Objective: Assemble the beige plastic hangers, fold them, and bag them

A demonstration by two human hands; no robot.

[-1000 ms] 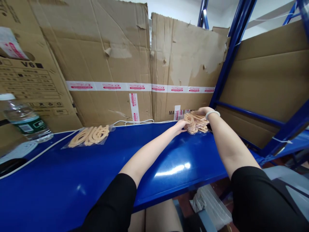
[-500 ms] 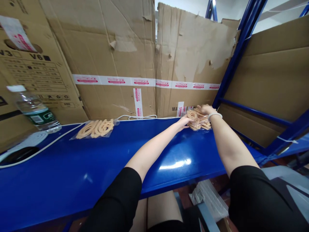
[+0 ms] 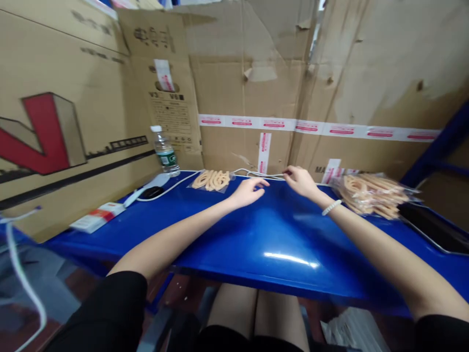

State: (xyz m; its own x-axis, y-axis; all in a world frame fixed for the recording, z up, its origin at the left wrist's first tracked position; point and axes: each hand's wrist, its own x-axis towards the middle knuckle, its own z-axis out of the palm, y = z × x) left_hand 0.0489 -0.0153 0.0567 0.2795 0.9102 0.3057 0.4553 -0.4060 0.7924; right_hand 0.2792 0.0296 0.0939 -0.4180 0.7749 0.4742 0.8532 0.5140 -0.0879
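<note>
My left hand (image 3: 249,192) hovers over the blue table, fingers loosely stretched to the right, holding nothing. Just left of it lies a flat clear bag of beige looped pieces (image 3: 211,180); their kind I cannot make out. My right hand (image 3: 301,182), with a pale bead bracelet (image 3: 331,207) on its wrist, is in the air near the back edge, fingers lightly bent and apart, with nothing seen in them. To its right sits a pile of clear bags of similar beige pieces (image 3: 373,193), apart from both hands.
A dark phone (image 3: 432,227) lies right of the pile. A water bottle (image 3: 165,151), a white cable (image 3: 172,185), a black oval object (image 3: 153,192) and a small white-and-red box (image 3: 98,217) are at the left. Cardboard sheets (image 3: 234,88) wall the blue table (image 3: 234,244) behind.
Both hands have let go of the bags at the right and moved left, away from the pile. The view has turned left, bringing more of the left side into sight.
</note>
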